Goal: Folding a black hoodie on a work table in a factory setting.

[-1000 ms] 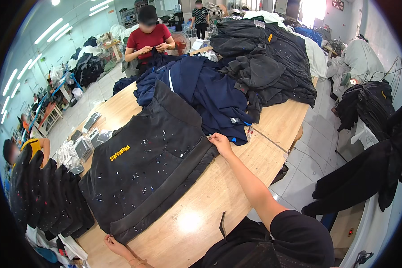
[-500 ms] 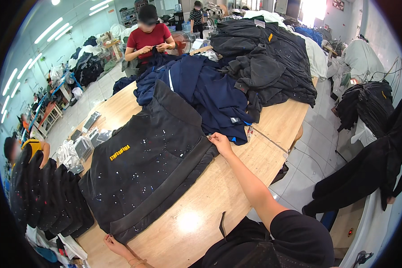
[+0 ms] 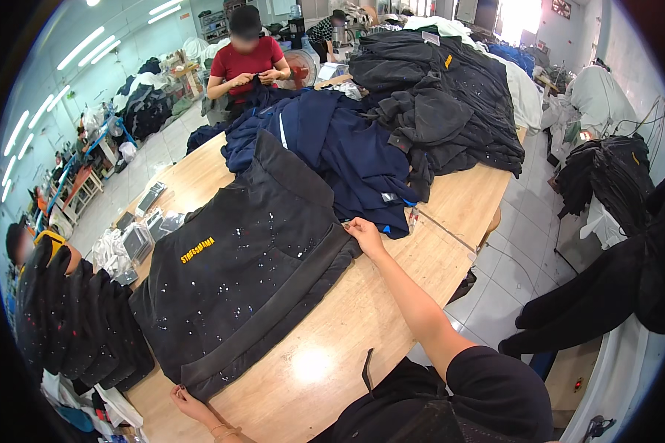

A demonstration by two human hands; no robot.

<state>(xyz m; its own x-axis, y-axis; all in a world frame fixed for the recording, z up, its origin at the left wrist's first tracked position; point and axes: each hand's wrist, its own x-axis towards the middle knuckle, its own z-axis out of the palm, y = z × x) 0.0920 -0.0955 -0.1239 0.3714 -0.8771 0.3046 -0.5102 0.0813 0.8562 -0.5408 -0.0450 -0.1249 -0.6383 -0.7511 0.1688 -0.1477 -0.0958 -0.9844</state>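
A black sweatshirt (image 3: pixel 236 273) with paint-like specks and yellow lettering lies spread on the wooden table (image 3: pixel 332 362). Its wide hem band runs along the side nearest me. At the right end of that band, my right hand (image 3: pixel 363 236) pinches the cloth between thumb and fingers. My left hand (image 3: pixel 188 404) has closed on the opposite corner of the hem, low on the left by the table's near edge. Between the two hands the hem is stretched fairly straight.
Navy garments (image 3: pixel 332 148) are heaped just beyond the sweatshirt, with a dark garment pile (image 3: pixel 443 96) behind. Folded speckled black garments (image 3: pixel 81 325) stack at the left, near plastic-wrapped packets (image 3: pixel 137 240). A co-worker in red (image 3: pixel 247 66) handles cloth across the table. Black clothing (image 3: pixel 591 288) hangs at the right.
Both my hands and the sweatshirt stay almost where they were. In the background, a distant person has bent over, and the person at the far left has shifted slightly.
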